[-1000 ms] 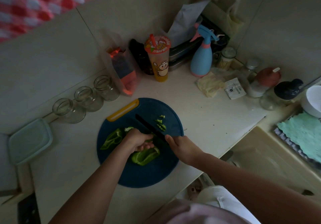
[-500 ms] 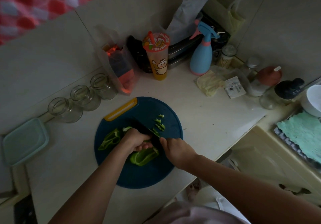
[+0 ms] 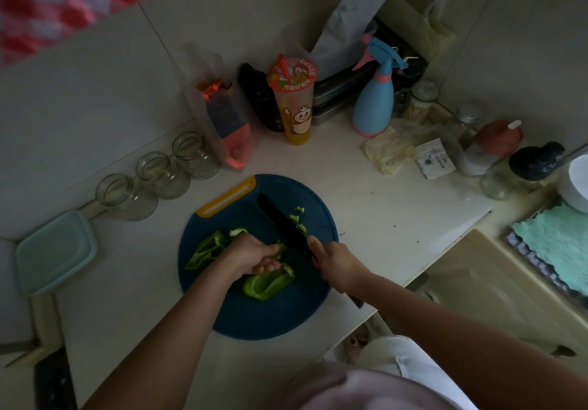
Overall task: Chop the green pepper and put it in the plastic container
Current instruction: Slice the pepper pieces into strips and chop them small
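Overhead view of a chopping station. A round dark-blue cutting board (image 3: 270, 314) with a yellow grip strip lies on the pale surface (image 3: 381, 218).

The left hand (image 3: 254, 258), fingers curled under, pins a strip of green pepper (image 3: 267, 284) to the board. A second large piece (image 3: 206, 250) lies just beside that hand, on its far-left side.

The right hand (image 3: 337, 263) is wrapped round the handle of a black knife (image 3: 281, 221). The blade runs diagonally away from the person toward the yellow strip. Whether its edge meets the board cannot be told.

Small chopped bits (image 3: 299, 221) lie on the board along the right side of the blade.

The plastic container (image 3: 55, 252), pale teal and square, sits at the left end of the surface, well apart from the board, with no pepper visible in it.

Three glass jars (image 3: 146, 180) stand in a row along the wall between container and board. An orange printed cup (image 3: 294, 100) and a blue spray bottle (image 3: 375, 104) stand behind the board.
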